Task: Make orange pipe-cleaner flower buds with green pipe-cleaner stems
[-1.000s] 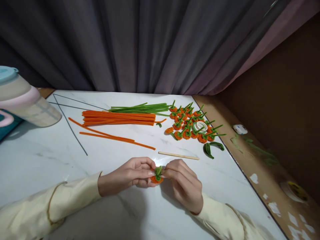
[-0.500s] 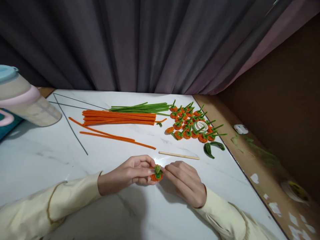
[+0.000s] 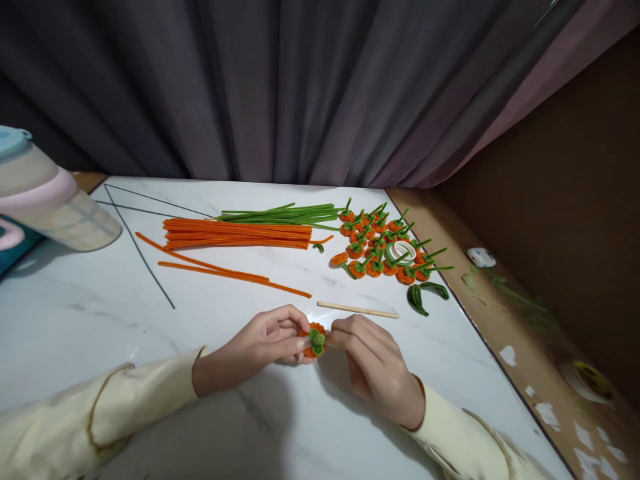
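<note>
A small orange pipe-cleaner pumpkin with a green top [image 3: 315, 340] is pinched between both hands just above the white marble table [image 3: 90, 313]. My left hand [image 3: 265, 343] grips its left side with curled fingers. My right hand [image 3: 375, 360] pinches its right side, fingers closed. Behind the hands lies a thin wooden stick [image 3: 357, 310]. A bundle of orange pipe cleaners [image 3: 237, 235] and a bundle of green pipe cleaners [image 3: 283, 215] lie further back. A heap of several finished pumpkins [image 3: 385, 243] sits at the back right.
A roll of white tape [image 3: 403, 251] rests among the finished pumpkins, green leaf pieces [image 3: 423, 295] beside them. Thin dark wires [image 3: 137, 250] lie at the left. A pink and blue jug [image 3: 45, 197] stands at the far left. A dark curtain [image 3: 300, 87] hangs behind; a brown board [image 3: 525, 320] borders the right.
The pumpkin has been turned between my fingers so its green top faces the camera more. My right wrist has swung outward to the right. Both hands have shifted slightly up the table.
</note>
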A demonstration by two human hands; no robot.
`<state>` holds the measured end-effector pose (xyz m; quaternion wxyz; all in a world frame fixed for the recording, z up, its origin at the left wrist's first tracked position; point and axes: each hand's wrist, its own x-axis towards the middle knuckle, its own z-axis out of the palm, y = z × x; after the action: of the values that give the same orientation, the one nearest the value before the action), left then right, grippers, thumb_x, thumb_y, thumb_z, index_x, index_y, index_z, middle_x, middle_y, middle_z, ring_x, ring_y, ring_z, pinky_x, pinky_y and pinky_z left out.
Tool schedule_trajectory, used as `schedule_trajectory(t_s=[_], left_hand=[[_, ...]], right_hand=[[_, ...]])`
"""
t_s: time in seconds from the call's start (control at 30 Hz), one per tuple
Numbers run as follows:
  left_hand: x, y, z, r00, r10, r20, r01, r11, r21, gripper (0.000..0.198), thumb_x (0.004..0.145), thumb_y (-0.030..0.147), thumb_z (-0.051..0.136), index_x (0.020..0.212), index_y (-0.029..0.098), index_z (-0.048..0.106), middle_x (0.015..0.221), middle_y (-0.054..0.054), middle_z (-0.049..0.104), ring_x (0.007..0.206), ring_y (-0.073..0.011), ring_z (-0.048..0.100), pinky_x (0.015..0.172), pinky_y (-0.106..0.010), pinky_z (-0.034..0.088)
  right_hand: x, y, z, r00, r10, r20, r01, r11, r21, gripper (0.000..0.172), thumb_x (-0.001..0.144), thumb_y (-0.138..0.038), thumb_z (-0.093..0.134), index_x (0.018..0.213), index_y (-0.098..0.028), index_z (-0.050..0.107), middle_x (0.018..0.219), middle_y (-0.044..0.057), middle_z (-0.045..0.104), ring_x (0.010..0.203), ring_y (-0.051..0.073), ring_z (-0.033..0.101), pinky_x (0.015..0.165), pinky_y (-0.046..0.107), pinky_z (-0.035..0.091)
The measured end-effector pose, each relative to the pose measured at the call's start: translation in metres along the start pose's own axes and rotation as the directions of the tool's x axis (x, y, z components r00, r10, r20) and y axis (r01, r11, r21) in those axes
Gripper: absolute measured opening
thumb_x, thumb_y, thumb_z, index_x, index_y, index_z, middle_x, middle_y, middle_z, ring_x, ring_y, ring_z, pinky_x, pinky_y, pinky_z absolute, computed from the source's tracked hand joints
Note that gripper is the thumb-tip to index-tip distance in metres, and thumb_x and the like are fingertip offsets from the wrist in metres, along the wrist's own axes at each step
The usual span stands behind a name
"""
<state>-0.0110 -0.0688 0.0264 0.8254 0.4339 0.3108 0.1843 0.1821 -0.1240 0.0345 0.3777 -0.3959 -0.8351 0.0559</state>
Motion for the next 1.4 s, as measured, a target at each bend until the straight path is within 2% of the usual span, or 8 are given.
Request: schedule_trajectory(t_s=[0.17,0.3,0.4,0.53,0.63,0.9,1.13,1.4], left_hand=[[-0.002,-0.001,0.003,0.985,0.173,-0.023,-0.160,0.948,0.275,0.013,0.082,0.028,0.061,0.083,0.017,0.054,0.078,-0.002,0.057,0.072,-0.0127,0.054,0.065,-0.024,0.044],[-0.007,-0.001,0.000,0.928,0.359,0.095,-0.336,0.702,0.627,0.009,0.087,0.022,0.052,0.091,0.017,0.058,0.089,-0.007,0.061,0.072,-0.0147,0.057,0.063,-0.024,0.045],[-0.010,0.003,-0.004,0.843,0.453,0.289,-0.495,0.443,0.748,0.019,0.088,0.014,0.047,0.099,0.017,0.062,0.094,-0.011,0.064,0.084,-0.0191,0.058,0.074,-0.027,0.046],[-0.011,0.005,-0.007,0.842,0.379,0.383,-0.503,0.296,0.812,0.027,0.085,0.011,0.045,0.101,0.018,0.066,0.094,-0.013,0.065,0.084,-0.0222,0.058,0.073,-0.029,0.044],[-0.009,0.003,-0.006,0.868,0.410,0.279,-0.452,0.423,0.785,0.022,0.085,0.014,0.049,0.097,0.019,0.066,0.096,-0.012,0.064,0.087,-0.0219,0.058,0.078,-0.029,0.044],[0.004,0.012,0.004,0.985,0.161,-0.057,-0.135,0.937,0.324,0.022,0.087,0.040,0.052,0.086,0.019,0.047,0.084,-0.003,0.062,0.083,-0.0167,0.061,0.076,-0.029,0.048],[0.011,0.002,-0.001,0.998,0.011,-0.061,0.000,0.984,0.175,0.038,0.082,0.049,0.058,0.099,0.022,0.037,0.073,-0.001,0.063,0.060,-0.0171,0.065,0.052,-0.030,0.053],[0.011,0.004,-0.002,0.997,0.032,-0.072,-0.023,0.992,0.122,0.038,0.076,0.049,0.065,0.086,0.018,0.045,0.081,-0.003,0.062,0.080,-0.0188,0.065,0.067,-0.032,0.055]], right_hand=[[0.009,-0.005,-0.007,0.970,0.213,0.113,-0.232,0.955,0.186,0.023,0.082,0.000,0.038,0.083,-0.016,0.054,0.075,0.006,0.059,0.068,0.015,0.054,0.059,0.025,0.045],[0.020,-0.006,-0.014,0.885,0.389,0.256,-0.445,0.868,0.220,0.020,0.080,-0.003,0.045,0.070,-0.017,0.054,0.066,0.001,0.059,0.058,0.012,0.053,0.053,0.021,0.041],[0.028,-0.004,-0.017,0.760,0.511,0.401,-0.618,0.760,0.202,0.018,0.073,-0.002,0.050,0.063,-0.016,0.056,0.059,-0.001,0.059,0.053,0.010,0.051,0.049,0.020,0.038],[0.035,-0.002,-0.016,0.543,0.612,0.575,-0.822,0.528,0.215,0.014,0.068,-0.004,0.051,0.060,-0.016,0.055,0.051,-0.003,0.054,0.048,0.009,0.047,0.047,0.019,0.037],[0.036,-0.001,-0.013,0.503,0.634,0.587,-0.855,0.466,0.229,0.013,0.067,-0.005,0.052,0.059,-0.015,0.054,0.049,-0.004,0.052,0.046,0.008,0.045,0.046,0.020,0.037],[0.036,-0.003,-0.011,0.773,0.539,0.334,-0.611,0.774,0.166,0.018,0.069,-0.001,0.049,0.064,-0.016,0.058,0.057,-0.001,0.060,0.051,0.010,0.049,0.048,0.019,0.035],[0.039,0.004,-0.006,0.761,0.550,0.344,-0.633,0.746,0.208,0.015,0.072,-0.002,0.050,0.065,-0.014,0.057,0.058,0.000,0.061,0.051,0.010,0.050,0.050,0.020,0.037],[0.038,0.014,0.000,0.599,0.594,0.537,-0.800,0.468,0.375,0.012,0.080,-0.019,0.056,0.070,-0.014,0.058,0.058,-0.002,0.055,0.052,0.008,0.045,0.050,0.020,0.037]])
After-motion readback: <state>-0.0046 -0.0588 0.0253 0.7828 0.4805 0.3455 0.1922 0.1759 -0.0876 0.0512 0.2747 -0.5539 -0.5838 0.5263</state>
